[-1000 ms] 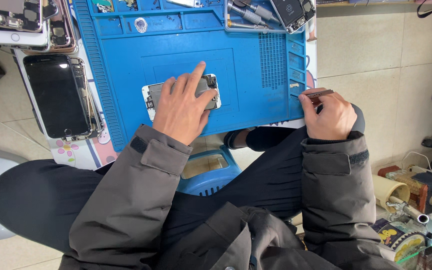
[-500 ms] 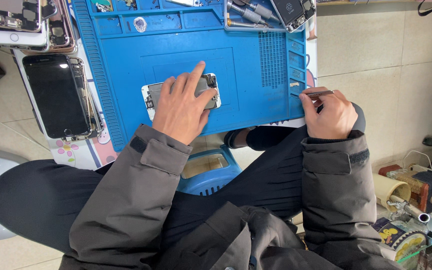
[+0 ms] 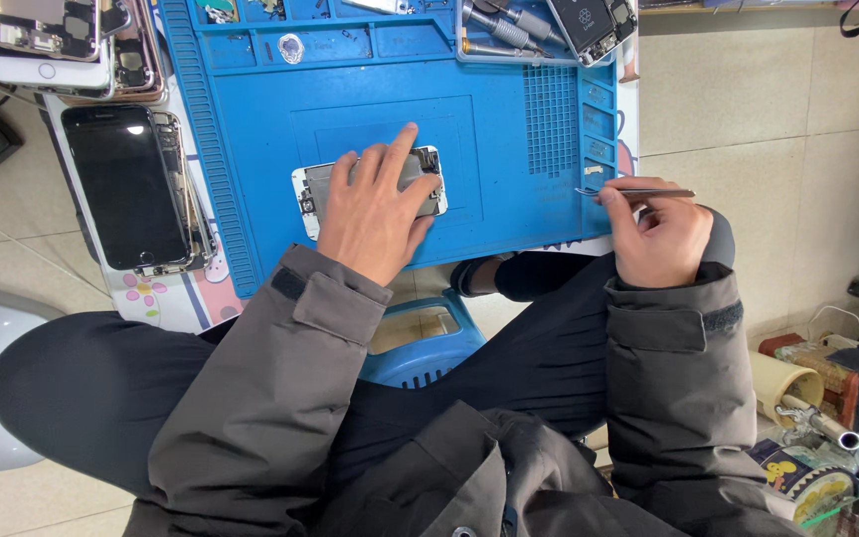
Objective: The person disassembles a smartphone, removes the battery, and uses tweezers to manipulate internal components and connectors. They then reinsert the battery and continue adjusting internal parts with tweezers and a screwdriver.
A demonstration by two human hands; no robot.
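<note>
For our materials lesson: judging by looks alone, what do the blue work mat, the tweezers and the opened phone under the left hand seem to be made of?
Blue work mat: probably silicone or soft rubber; matte, with moulded trays and ribs.
Tweezers in the right hand: likely steel; thin, silvery, shiny.
Opened phone under the left hand: seemingly a metal frame; grey, dull sheen, mostly covered, so uncertain.

The right hand (image 3: 660, 237) has shifted a little along the right edge of the blue mat (image 3: 251, 149). A second ago its fist lay closed over the tweezers (image 3: 638, 192), with only a short end showing. Now the tweezers lie out flat across the fingertips, tips pointing left and touching the mat's right edge, thumb pressed on top of them
</note>
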